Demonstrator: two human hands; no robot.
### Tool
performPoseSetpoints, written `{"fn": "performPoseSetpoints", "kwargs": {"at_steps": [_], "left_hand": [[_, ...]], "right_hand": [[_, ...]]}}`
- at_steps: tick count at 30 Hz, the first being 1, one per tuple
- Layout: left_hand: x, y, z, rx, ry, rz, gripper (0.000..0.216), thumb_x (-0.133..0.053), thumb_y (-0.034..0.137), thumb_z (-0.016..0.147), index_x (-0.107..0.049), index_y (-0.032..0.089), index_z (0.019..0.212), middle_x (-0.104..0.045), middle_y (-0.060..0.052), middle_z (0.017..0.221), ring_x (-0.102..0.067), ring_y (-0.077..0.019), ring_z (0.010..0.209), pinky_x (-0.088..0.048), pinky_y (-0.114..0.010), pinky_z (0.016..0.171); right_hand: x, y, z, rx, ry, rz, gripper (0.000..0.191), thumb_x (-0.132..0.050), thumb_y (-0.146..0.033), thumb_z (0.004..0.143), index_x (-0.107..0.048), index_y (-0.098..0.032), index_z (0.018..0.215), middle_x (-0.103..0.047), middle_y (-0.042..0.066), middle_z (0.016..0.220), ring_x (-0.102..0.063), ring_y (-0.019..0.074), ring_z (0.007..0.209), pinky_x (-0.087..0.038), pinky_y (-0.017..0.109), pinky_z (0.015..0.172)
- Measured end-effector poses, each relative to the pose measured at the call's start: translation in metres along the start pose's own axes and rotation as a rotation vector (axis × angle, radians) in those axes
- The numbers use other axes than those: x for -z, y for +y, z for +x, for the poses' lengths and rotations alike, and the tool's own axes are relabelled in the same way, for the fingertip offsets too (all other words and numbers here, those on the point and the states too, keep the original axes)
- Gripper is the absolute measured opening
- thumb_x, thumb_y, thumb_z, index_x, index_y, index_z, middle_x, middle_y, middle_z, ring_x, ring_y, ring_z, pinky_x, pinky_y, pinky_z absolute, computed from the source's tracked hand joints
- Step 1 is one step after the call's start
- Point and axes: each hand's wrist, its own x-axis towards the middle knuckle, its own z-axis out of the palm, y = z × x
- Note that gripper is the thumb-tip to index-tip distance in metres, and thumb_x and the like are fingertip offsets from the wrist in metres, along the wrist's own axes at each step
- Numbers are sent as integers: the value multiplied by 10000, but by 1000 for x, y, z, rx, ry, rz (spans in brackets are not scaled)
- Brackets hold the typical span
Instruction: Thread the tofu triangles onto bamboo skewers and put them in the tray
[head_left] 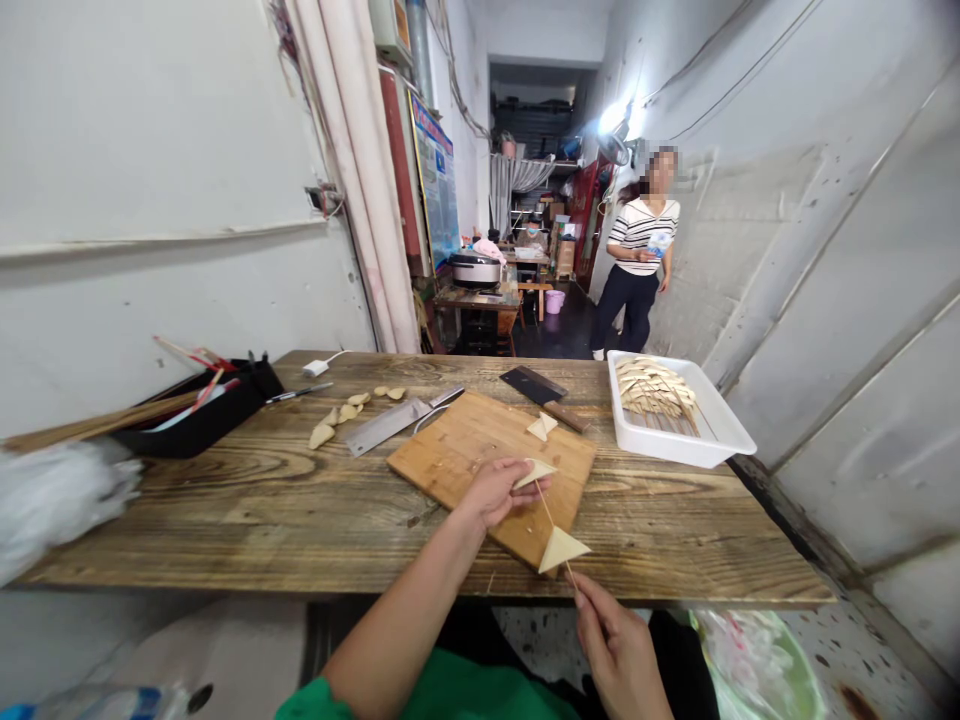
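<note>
My left hand [495,490] pinches a pale triangular slice [534,471] over the wooden cutting board [465,445]. My right hand [619,645], near the table's front edge, grips the end of a thin bamboo skewer [549,515]. The skewer runs up to the slice in my left hand. A second triangular slice [561,548] is threaded on the skewer closer to my right hand. Two more triangular slices [541,426] lie on the far part of the board.
A white tray [720,432] of skewered slices stands at right. A cleaver [394,423] and a dark-bladed knife [541,391] lie by the board. Trimmings [337,415] and a black tray [202,420] with skewers sit at left. A person [637,255] stands beyond the table.
</note>
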Motion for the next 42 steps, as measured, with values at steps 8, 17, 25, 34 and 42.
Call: {"fn": "performPoseSetpoints", "kwargs": {"at_steps": [8, 17, 25, 34, 42], "left_hand": [[-4, -1, -5, -12, -7, 35, 83, -542, 127, 788, -593, 71, 822, -667, -131, 823, -655, -183, 700, -527, -278, 612], [-4, -2, -7, -17, -24, 40, 92, -555, 129, 783, -610, 65, 820, -666, -134, 803, -653, -176, 703, -532, -282, 642], [-8, 1, -11, -56, -47, -14, 143, -500, 170, 827, -588, 59, 806, -662, -138, 804, -653, -183, 703, -532, -301, 655], [-7, -3, -10, -82, -105, 63, 138, -549, 199, 795, -599, 70, 791, -667, -119, 780, -647, -176, 710, -532, -294, 672], [-8, -3, -12, -66, -166, 81, 191, -604, 247, 750, -626, 67, 807, -670, -118, 771, -643, -191, 729, -528, -322, 697]], "right_hand": [[-3, -3, 4, 26, 40, -20, 370, -439, -374, 889, -676, -113, 1001, -720, 128, 864, -697, 179, 744, -548, 187, 679], [0, 0, 4, 40, 18, -24, 341, -452, -332, 884, -673, -114, 1026, -720, 111, 895, -699, 172, 752, -546, 215, 730], [12, -1, 8, 34, -56, -53, 370, -428, -360, 890, -667, -137, 1062, -725, 89, 816, -694, 179, 740, -541, 244, 751], [28, -9, 10, -24, -113, -55, 406, -425, -431, 878, -679, -172, 1061, -697, 58, 653, -640, 148, 510, -551, 217, 624], [29, -12, 11, -4, -109, -51, 409, -424, -387, 881, -681, -118, 1052, -648, 47, 565, -593, 134, 438, -548, 230, 658]]}}
